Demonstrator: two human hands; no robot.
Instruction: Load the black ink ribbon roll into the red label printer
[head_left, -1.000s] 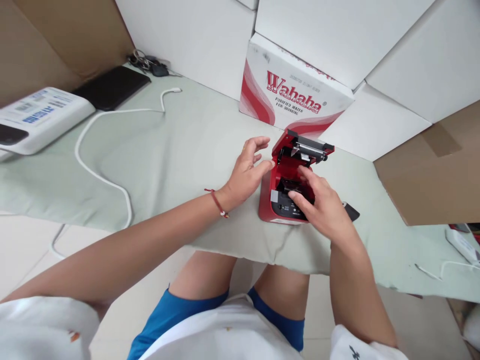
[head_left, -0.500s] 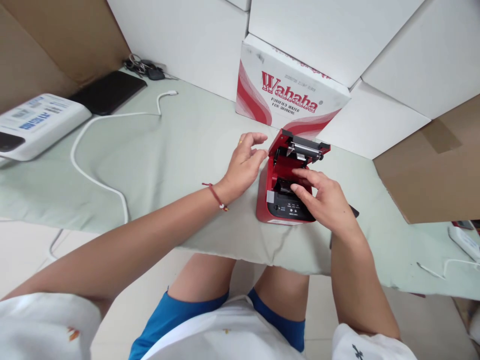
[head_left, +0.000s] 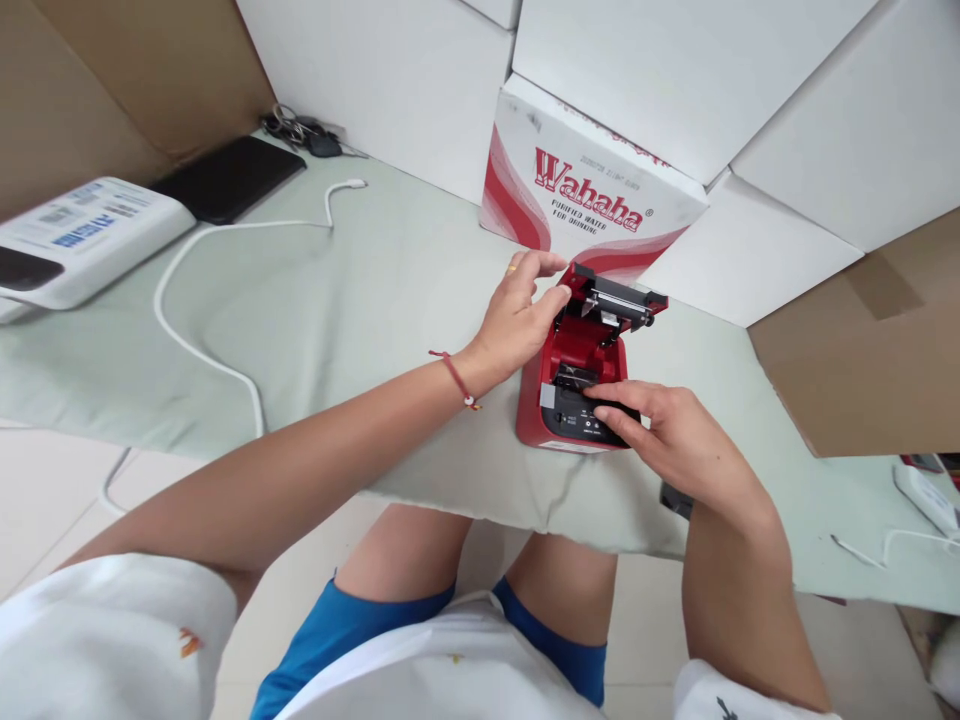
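Note:
A small red printer (head_left: pixel 534 412) stands near the front edge of the pale green table (head_left: pixel 360 300), its lid (head_left: pixel 611 292) flipped open toward the back. My left hand (head_left: pixel 521 318) rests against the printer's left side, fingers reaching up to the lid's left edge. My right hand (head_left: pixel 667 435) lies on the black front panel, fingers stretched flat over the buttons. Neither hand holds anything loose. The printer's red inner bay shows between the hands.
A red-and-white Wahaha carton (head_left: pixel 592 195) and white boxes (head_left: pixel 390 70) stand behind the printer. A white cable (head_left: pixel 202 360) loops at left, near a white device (head_left: pixel 75 235), a black tablet (head_left: pixel 229 175) and keys (head_left: pixel 300 130). Brown cardboard (head_left: pixel 870 340) lies at right.
My left hand moved from beside the printer up to the lid's left edge. My right hand drew back out of the open bay onto the front panel.

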